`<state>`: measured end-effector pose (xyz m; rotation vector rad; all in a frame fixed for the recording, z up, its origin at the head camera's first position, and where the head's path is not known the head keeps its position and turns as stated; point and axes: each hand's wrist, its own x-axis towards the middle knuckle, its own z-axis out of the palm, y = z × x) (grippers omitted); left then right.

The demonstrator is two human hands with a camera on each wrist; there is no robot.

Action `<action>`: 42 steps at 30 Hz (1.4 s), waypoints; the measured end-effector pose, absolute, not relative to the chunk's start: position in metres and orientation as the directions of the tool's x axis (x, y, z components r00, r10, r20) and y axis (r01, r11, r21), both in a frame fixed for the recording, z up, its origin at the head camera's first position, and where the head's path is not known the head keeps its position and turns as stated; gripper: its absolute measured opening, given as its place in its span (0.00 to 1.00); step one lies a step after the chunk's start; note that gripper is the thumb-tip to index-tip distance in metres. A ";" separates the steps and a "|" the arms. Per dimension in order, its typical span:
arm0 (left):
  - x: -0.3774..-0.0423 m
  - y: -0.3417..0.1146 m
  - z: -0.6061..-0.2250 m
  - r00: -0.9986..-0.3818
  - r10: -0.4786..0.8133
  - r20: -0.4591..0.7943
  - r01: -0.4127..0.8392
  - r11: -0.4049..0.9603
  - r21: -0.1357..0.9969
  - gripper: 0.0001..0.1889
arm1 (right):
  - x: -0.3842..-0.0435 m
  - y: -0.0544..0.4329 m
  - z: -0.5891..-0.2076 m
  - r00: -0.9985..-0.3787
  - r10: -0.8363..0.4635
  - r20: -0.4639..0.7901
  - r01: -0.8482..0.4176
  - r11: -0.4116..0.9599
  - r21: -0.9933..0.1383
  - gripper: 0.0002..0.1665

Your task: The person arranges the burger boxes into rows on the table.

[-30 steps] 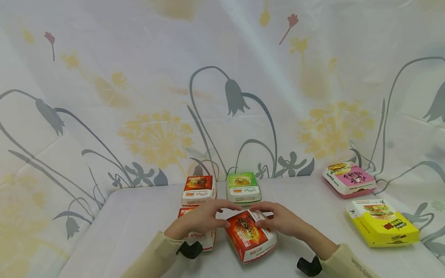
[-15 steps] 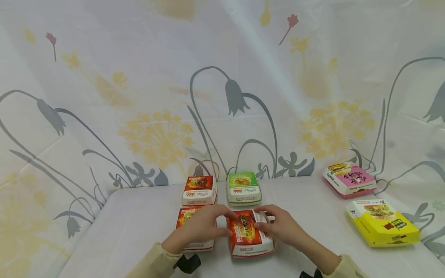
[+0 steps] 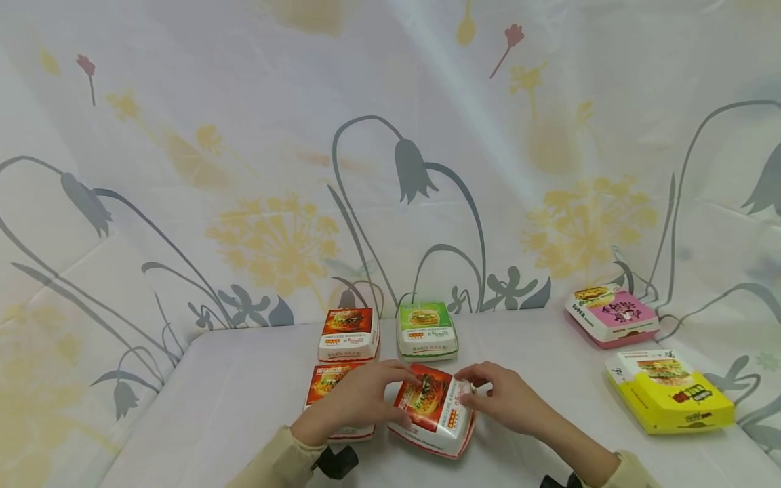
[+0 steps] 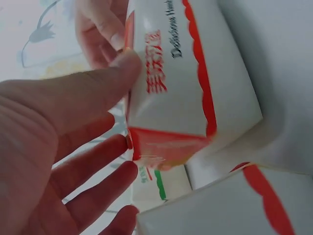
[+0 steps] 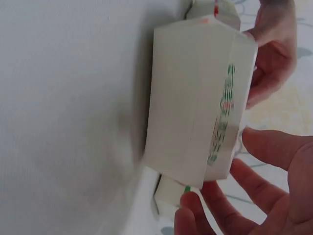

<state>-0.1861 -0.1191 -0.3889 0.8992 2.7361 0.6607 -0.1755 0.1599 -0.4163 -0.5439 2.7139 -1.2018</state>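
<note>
A red and white paper hamburger box [image 3: 434, 396] sits slightly askew near the front of the table, between both hands. My left hand [image 3: 354, 401] holds its left end, thumb on the near edge and index finger over the top; the left wrist view shows the other fingers spread along the side of this hamburger box [image 4: 168, 88]. My right hand [image 3: 509, 401] pinches the right end, thumb on top and fingertips at the far corner. A second red box [image 3: 325, 385] lies partly hidden under the left hand's outline. The right wrist view shows the plain white side [image 5: 181, 98].
Behind stand another red hamburger box [image 3: 346, 332] on the left and a green one [image 3: 427, 331] beside it. A pink box [image 3: 613, 315] and a yellow box [image 3: 677, 393] lie at the right. A flower-printed cloth [image 3: 274, 135] hangs at the back.
The red box between my hands has turned clockwise as seen from above, from slanting one way through straight to slanting the other. Both hands shifted slightly with it; the other boxes stayed put.
</note>
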 end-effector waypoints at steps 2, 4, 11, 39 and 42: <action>-0.187 -0.120 -0.388 -0.797 0.601 -0.053 0.508 0.716 0.479 0.22 | -0.177 0.164 -0.416 -0.915 -0.402 0.030 -0.292 0.611 -0.736 0.18; -0.189 -0.120 -0.387 -0.793 0.607 -0.060 0.508 0.712 0.486 0.22 | -0.180 0.169 -0.415 -0.902 -0.431 0.028 -0.307 0.594 -0.744 0.19; -0.194 -0.121 -0.387 -0.778 0.624 -0.076 0.496 0.684 0.535 0.24 | -0.186 0.181 -0.417 -0.816 -0.578 0.033 -0.365 0.469 -0.804 0.33; -0.200 -0.116 -0.392 -0.773 0.629 0.080 0.559 0.616 0.554 0.20 | -0.157 0.145 -0.434 -0.924 -0.374 0.075 -0.301 0.593 -0.747 0.44; -0.196 -0.114 -0.393 -0.759 0.645 0.090 0.569 0.589 0.575 0.19 | -0.152 0.138 -0.434 -0.936 -0.337 0.104 -0.305 0.624 -0.719 0.44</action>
